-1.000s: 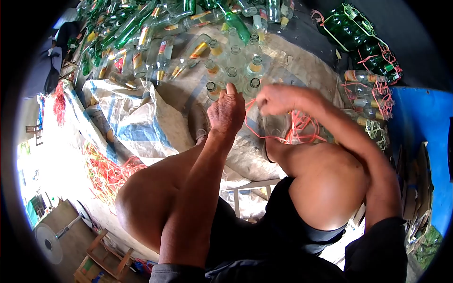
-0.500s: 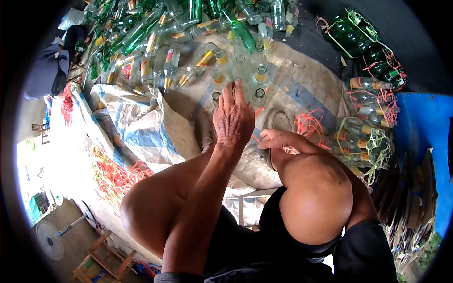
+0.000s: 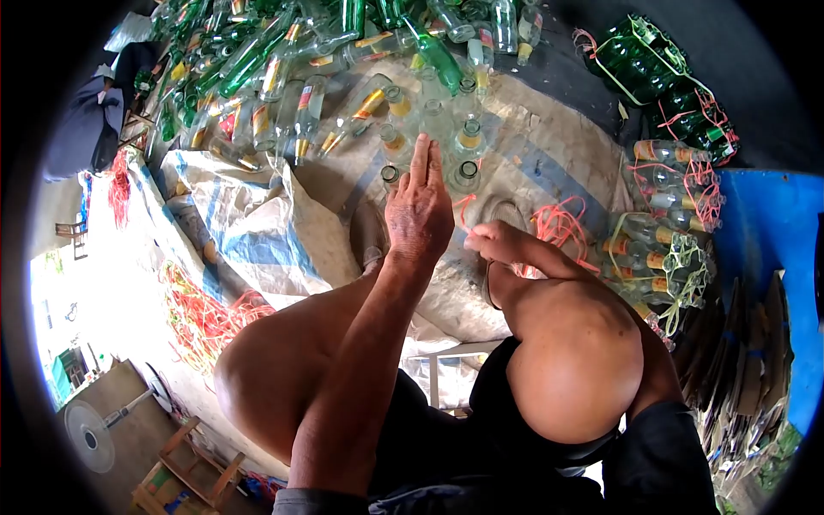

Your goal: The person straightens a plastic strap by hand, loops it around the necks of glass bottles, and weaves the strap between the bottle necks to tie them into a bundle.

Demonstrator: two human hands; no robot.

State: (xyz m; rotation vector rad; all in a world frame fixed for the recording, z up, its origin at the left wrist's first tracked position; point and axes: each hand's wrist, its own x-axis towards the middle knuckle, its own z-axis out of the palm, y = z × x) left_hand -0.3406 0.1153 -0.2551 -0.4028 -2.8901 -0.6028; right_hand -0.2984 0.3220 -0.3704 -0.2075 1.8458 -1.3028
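Several upright bottles [image 3: 467,175] toward the sacking's [image 3: 549,146] far edge
Left hand [image 3: 419,219] at them, two fingers extended; right hand [image 3: 499,244] pinches pink twine [image 3: 464,209], best kept low and evenly taut.

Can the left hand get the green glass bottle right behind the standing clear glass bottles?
Probably, with a stretch: the standing clear glass bottles are between the left hand and the green glass bottle, but the way above them looks free.
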